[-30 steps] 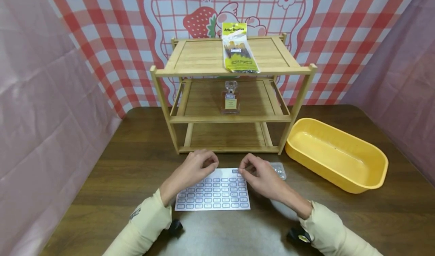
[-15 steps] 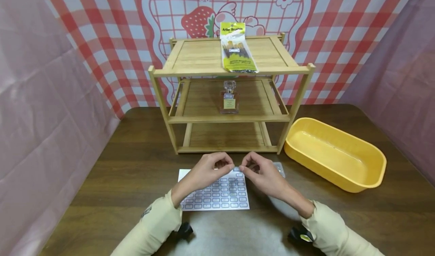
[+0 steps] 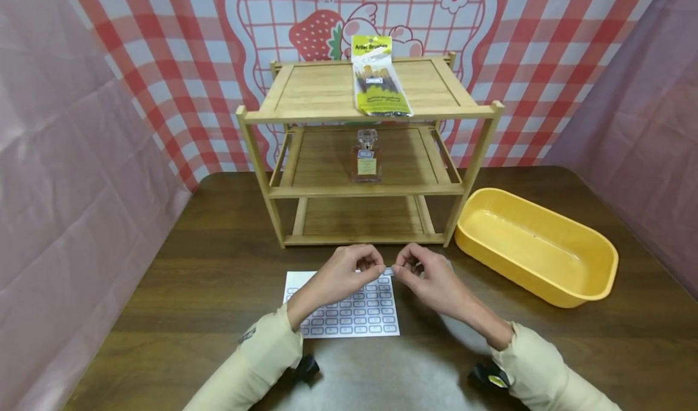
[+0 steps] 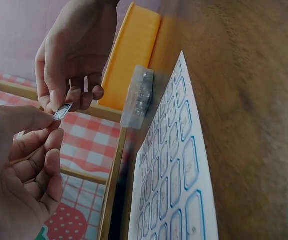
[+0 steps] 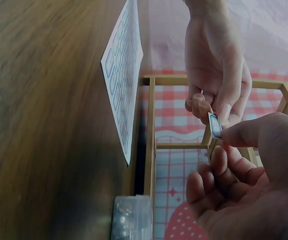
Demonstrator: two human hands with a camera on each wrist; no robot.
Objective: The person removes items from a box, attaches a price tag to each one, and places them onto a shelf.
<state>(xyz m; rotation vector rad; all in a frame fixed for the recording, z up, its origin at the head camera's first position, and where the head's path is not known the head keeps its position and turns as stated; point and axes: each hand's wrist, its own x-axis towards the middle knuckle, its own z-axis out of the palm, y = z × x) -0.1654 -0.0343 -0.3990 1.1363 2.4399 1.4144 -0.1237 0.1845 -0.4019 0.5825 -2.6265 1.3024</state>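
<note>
Between the two hands is one small white sticker label (image 4: pixel 62 111) with a blue border, raised above the table. My left hand (image 3: pixel 349 273) pinches one end of it with thumb and forefinger, and my right hand (image 3: pixel 433 279) pinches the other end. The sheet of sticker labels (image 3: pixel 349 314) lies flat on the table below, partly covered by the left hand and forearm in the head view. A small clear plastic box (image 5: pixel 132 216) with shiny bits inside sits on the table near the right hand, mostly hidden behind it in the head view.
A three-tier wooden shelf (image 3: pixel 368 190) stands behind the hands. It bears a pack of artist brushes (image 3: pixel 378 86) on top and a perfume bottle (image 3: pixel 366 159) on the middle tier. To the right lies a yellow plastic basin (image 3: pixel 537 250).
My left hand has moved right, off the sheet's upper part, and has taken hold of the label at the right hand's fingertips. The right hand has shifted slightly.
</note>
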